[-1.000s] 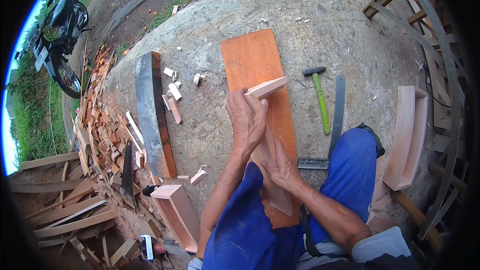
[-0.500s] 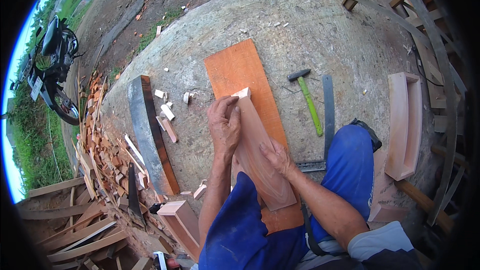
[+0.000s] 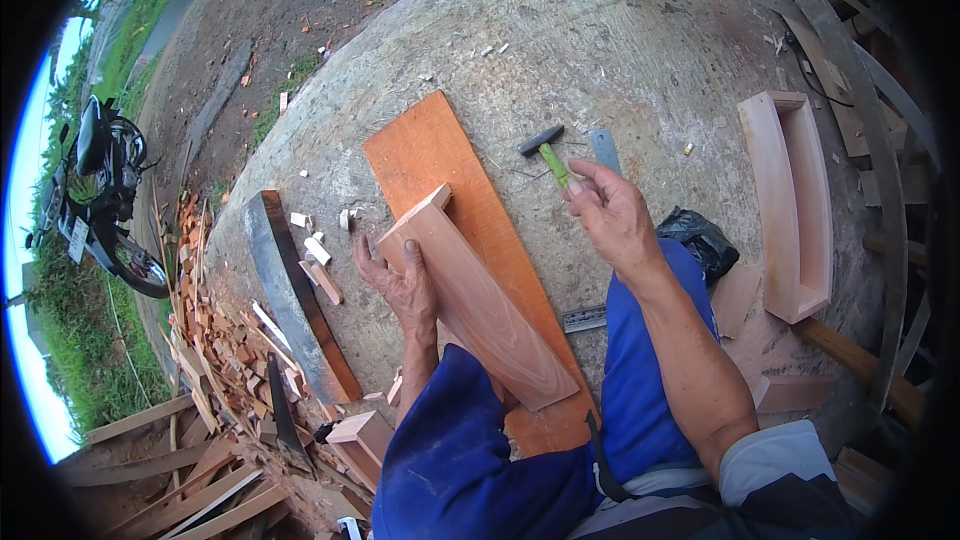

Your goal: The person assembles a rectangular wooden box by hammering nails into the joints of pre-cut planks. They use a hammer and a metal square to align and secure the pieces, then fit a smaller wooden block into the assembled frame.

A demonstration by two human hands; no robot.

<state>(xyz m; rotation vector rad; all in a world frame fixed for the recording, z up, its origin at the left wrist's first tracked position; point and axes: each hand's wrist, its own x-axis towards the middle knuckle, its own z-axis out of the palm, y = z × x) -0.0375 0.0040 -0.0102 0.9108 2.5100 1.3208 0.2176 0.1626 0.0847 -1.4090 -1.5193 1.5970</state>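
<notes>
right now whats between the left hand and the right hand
In the head view, the pale wooden piece that the left hand steadies and the orange board under it lie between; the right hand is raised near the hammer.

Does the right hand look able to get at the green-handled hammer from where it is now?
Probably yes. The right hand hovers open right beside the hammer, which lies on bare concrete with nothing over its handle. The metal ruler next to it does not block the way.

Hammer handle partly hidden behind right hand.
</notes>
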